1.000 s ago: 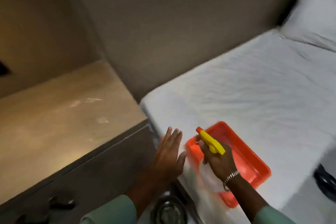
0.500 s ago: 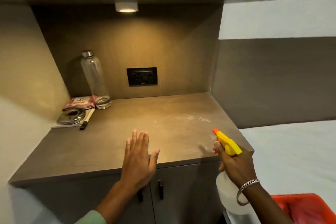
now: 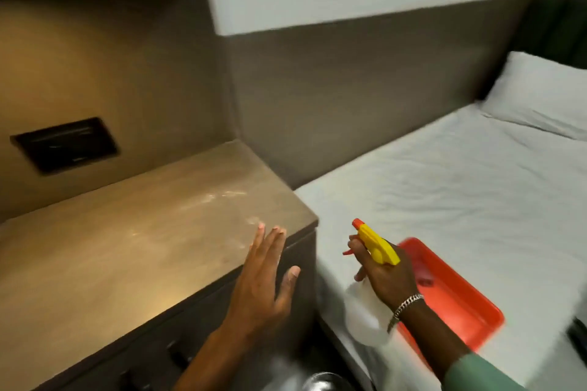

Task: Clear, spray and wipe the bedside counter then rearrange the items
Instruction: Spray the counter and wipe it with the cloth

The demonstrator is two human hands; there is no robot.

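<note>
The brown bedside counter [image 3: 127, 232] fills the left half of the head view, with pale smudges near its right end. My right hand [image 3: 386, 279] grips a spray bottle [image 3: 376, 246] with a yellow head, an orange nozzle and a white body, held over the bed edge with the nozzle aimed left at the counter. My left hand [image 3: 263, 282] hovers flat, fingers spread, at the counter's front right corner and holds nothing. The water bottle and other counter items are outside the view.
An orange tray [image 3: 457, 301] lies on the white bed [image 3: 460, 187] behind my right hand. A pillow [image 3: 540, 98] sits far right. A black socket panel [image 3: 65, 144] is set in the back wall. Cabinet doors with dark handles [image 3: 178, 355] are below the counter. A shiny round object [image 3: 324, 382] is at the bottom edge.
The view swung right from the counter's back wall toward the bed. The bottle and other items left the view. Both hands keep the same pose, the sprayer still gripped.
</note>
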